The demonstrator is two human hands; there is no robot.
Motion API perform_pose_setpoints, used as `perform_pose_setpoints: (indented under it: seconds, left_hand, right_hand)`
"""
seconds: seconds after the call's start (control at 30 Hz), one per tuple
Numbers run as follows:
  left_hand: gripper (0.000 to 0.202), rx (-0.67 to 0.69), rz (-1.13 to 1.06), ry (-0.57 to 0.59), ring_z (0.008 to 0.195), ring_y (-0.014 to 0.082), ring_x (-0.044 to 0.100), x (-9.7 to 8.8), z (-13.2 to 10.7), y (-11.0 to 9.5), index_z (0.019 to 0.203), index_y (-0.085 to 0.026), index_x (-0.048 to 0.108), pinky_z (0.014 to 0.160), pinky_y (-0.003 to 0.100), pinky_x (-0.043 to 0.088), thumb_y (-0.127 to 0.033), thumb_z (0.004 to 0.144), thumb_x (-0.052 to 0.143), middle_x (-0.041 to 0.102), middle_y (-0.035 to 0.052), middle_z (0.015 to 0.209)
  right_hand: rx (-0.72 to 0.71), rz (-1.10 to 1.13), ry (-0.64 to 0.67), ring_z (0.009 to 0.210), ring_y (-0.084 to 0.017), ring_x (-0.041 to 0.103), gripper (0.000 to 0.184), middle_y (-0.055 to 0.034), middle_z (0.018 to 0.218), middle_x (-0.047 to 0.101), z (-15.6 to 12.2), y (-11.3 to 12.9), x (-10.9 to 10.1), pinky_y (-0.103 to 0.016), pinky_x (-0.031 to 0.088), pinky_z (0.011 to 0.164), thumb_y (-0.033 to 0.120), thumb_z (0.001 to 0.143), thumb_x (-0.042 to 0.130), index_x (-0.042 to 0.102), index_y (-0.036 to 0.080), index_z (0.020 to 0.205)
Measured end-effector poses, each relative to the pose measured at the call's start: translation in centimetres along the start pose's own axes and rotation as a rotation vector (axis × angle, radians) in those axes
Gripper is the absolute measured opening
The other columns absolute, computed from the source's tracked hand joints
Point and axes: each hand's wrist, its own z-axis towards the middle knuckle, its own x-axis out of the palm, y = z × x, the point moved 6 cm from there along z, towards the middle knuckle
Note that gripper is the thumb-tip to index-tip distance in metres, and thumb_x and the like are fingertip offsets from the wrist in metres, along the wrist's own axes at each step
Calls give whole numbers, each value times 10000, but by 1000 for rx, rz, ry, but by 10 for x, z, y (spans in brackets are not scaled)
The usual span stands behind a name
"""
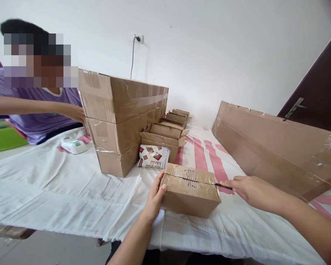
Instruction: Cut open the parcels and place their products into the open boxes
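Observation:
A small cardboard box (191, 191) sits on the cloth close in front of me, with a dark slit along the seam of its top. My left hand (156, 193) grips the box's left end, thumb on the near side. A thin black knife (223, 186) is pinched in my right hand (245, 189), its tip at the right end of the seam. The fingers partly hide its handle. Just behind the box, a white pouch with brown squares printed on it (154, 156) leans against an opened carton (176, 146).
Taped cartons (105, 129) form a tall stack left of centre. More opened cartons (176, 117) line its right side. A large cardboard box (267, 147) stands at right. A white device (74, 145) lies at left, near a person in purple (68, 101) touching the stack.

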Motion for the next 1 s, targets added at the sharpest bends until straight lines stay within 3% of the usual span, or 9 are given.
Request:
perform_pose_setpoints:
  seconds: [0.17, 0.27, 0.4, 0.53, 0.63, 0.77, 0.83, 0.9, 1.0]
  left_hand:
    - [618, -10, 2, 3, 1445, 314, 321, 1, -1, 2, 1395, -207, 465, 1201, 465, 239, -542, 880, 531, 448, 91, 1519]
    - [609, -6, -6, 6, 1447, 313, 316, 1, -1, 2, 1397, -213, 457, 1203, 462, 237, -544, 889, 520, 442, 87, 1523]
    - [609, 4, -11, 4, 1448, 316, 311, 2, 0, 2, 1392, -210, 459, 1203, 465, 232, -547, 889, 519, 446, 93, 1518]
    - [608, 17, -1, 13, 1454, 312, 298, 2, 0, 2, 1401, -201, 447, 1205, 476, 222, -542, 900, 501, 435, 102, 1525]
    - [610, 15, 7, 1, 1446, 320, 312, 1, 0, 4, 1400, -201, 453, 1202, 492, 221, -544, 898, 504, 441, 104, 1520]
    - [600, 27, 13, -11, 1436, 324, 329, 0, 0, 5, 1386, -210, 474, 1201, 498, 225, -547, 891, 511, 464, 93, 1504]
    - [597, 30, 15, -7, 1434, 321, 334, 0, 0, 4, 1384, -214, 476, 1200, 494, 231, -547, 890, 511, 471, 88, 1500]
    - [603, 31, 18, -5, 1433, 319, 337, 0, 0, 3, 1383, -213, 474, 1198, 491, 239, -554, 887, 509, 471, 88, 1500]
    - [628, 28, 25, -1, 1430, 322, 342, 1, 1, 3, 1379, -205, 472, 1189, 491, 260, -576, 875, 514, 472, 96, 1499]
  right_hand:
    - [191, 254, -186, 1105, -248, 633, 455, -70, 1320, 625, -16, -57, 41, -375, 499, 876, 294, 985, 284, 493, 311, 1388]
    - [255, 252, -168, 1081, -260, 648, 465, -94, 1263, 647, -20, -74, 89, -388, 508, 872, 262, 964, 302, 507, 280, 1381]
    - [261, 216, -79, 1014, -261, 669, 472, -107, 1110, 671, -19, -71, 153, -373, 516, 859, 168, 895, 377, 590, 228, 1312]
    - [243, 219, -91, 1022, -268, 659, 461, -105, 1089, 671, -15, -67, 182, -379, 514, 893, 143, 833, 484, 627, 222, 1264]
    - [187, 231, -228, 1016, -285, 655, 342, -123, 1097, 679, -9, -63, 165, -427, 523, 901, 223, 866, 520, 669, 206, 1173]
    - [84, 229, -670, 1081, -273, 622, 315, -120, 1159, 660, -8, -44, 97, -453, 532, 909, 278, 965, 417, 617, 222, 1203]
    - [-4, 220, -812, 1082, -253, 613, 297, -101, 1149, 661, -8, -26, 65, -437, 532, 916, 243, 975, 422, 590, 234, 1219]
    - [-123, 192, -862, 1095, -237, 603, 310, -83, 1152, 669, -3, -6, 43, -428, 521, 943, 179, 969, 426, 577, 239, 1233]
    - [-272, 129, -822, 1149, -225, 576, 388, -68, 1190, 676, 11, 16, 31, -433, 501, 985, 90, 954, 390, 553, 229, 1278]
